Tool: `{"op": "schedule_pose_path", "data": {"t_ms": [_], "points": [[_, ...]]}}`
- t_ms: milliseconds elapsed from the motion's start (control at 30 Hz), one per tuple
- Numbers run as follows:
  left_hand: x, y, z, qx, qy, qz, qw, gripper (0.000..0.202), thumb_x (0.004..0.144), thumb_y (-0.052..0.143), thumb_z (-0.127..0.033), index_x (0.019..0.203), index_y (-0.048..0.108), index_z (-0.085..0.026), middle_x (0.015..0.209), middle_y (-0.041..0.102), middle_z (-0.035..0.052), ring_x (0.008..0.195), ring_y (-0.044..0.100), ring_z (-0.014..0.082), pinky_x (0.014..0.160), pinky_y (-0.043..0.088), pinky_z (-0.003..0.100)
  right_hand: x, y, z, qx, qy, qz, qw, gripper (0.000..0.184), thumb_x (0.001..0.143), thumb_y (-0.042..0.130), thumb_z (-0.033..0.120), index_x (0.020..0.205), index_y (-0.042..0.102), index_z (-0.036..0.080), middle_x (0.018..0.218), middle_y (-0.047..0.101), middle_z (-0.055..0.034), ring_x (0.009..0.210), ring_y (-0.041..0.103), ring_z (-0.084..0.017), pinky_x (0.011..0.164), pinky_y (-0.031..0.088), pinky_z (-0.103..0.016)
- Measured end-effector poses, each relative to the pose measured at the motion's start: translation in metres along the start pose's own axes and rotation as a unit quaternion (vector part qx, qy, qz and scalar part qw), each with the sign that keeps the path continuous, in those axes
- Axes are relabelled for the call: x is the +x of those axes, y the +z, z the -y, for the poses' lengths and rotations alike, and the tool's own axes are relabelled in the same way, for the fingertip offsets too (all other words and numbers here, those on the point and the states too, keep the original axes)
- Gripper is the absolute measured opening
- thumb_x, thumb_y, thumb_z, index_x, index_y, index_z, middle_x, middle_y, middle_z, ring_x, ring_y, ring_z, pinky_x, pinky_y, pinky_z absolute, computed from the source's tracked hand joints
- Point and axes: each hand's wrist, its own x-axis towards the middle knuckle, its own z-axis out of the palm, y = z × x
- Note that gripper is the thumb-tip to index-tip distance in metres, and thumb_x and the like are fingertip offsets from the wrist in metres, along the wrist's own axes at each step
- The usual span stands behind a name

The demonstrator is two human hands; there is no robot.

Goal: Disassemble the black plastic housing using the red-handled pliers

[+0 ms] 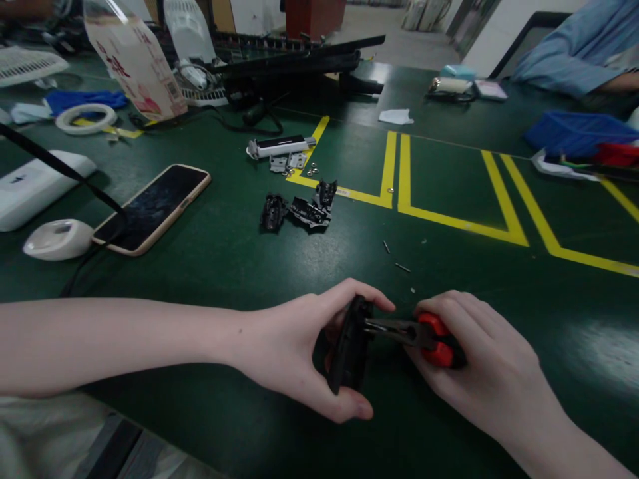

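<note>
My left hand (304, 346) is closed round a small black plastic part (349, 346), held upright just above the green table (224, 266). My right hand (479, 359) grips red-handled pliers (424, 336) whose dark jaws reach left into the black part. The two hands are close together near the table's front edge. More black plastic pieces (302, 209) lie further back in the middle, and a white-and-black bar with metal hinges (282, 150) lies beyond them.
A phone (152, 207) lies at left beside white devices (37, 189) and a black cable. Small pins (394, 256) lie loose ahead of my hands. Yellow tape lines (449, 219) cross the table. Tape roll (86, 118), black frame (299, 63) and another person's blue sleeve (574, 50) sit at the back.
</note>
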Motion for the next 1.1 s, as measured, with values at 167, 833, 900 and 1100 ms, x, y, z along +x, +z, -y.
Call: {"op": "schedule_pose_path", "data": {"t_ms": [167,833,900,1100], "points": [[-0.0001,0.0016,0.0009,-0.007,0.016,-0.010,1.000,0.083,0.071,0.090,-0.013,0.139,0.043,-0.024,0.094,0.062,-0.0008,0.075,0.065,0.0151,0.066,0.054,0.026,-0.0039,0.0003,-0.0009,0.017,0.024,0.009,1.000,0.010,0.089,0.061,0.022,0.098,0.057,0.024,0.083,0.064,-0.0038,0.070,0.064,-0.020,0.057,0.050,-0.032],[0.0018,0.0049,0.0013,0.011,-0.003,-0.003,1.000,0.089,0.072,0.089,-0.012,0.145,0.038,-0.021,0.079,0.062,-0.0051,0.067,0.062,0.0129,0.056,0.049,0.020,-0.0021,-0.0022,-0.0006,0.053,0.050,0.057,0.996,0.009,0.085,0.058,0.018,0.088,0.053,0.025,0.076,0.060,-0.0010,0.063,0.058,-0.018,0.054,0.045,-0.030],[0.0012,0.0056,0.0001,0.004,-0.003,-0.015,1.000,0.088,0.069,0.090,-0.011,0.141,0.042,-0.021,0.081,0.062,-0.0051,0.068,0.061,0.0126,0.058,0.049,0.020,-0.0016,-0.0030,-0.0007,0.048,0.048,0.065,0.996,0.009,0.085,0.059,0.018,0.088,0.054,0.025,0.077,0.061,-0.0014,0.063,0.059,-0.018,0.054,0.046,-0.029],[-0.0013,0.0043,-0.0060,-0.021,-0.018,-0.039,0.999,0.081,0.068,0.091,-0.012,0.136,0.050,-0.022,0.091,0.063,-0.0027,0.077,0.061,0.0137,0.069,0.052,0.025,-0.0024,-0.0028,-0.0021,0.028,0.046,0.051,0.997,0.006,0.085,0.058,0.019,0.090,0.056,0.023,0.079,0.064,-0.0036,0.066,0.060,-0.019,0.056,0.047,-0.031]]}}
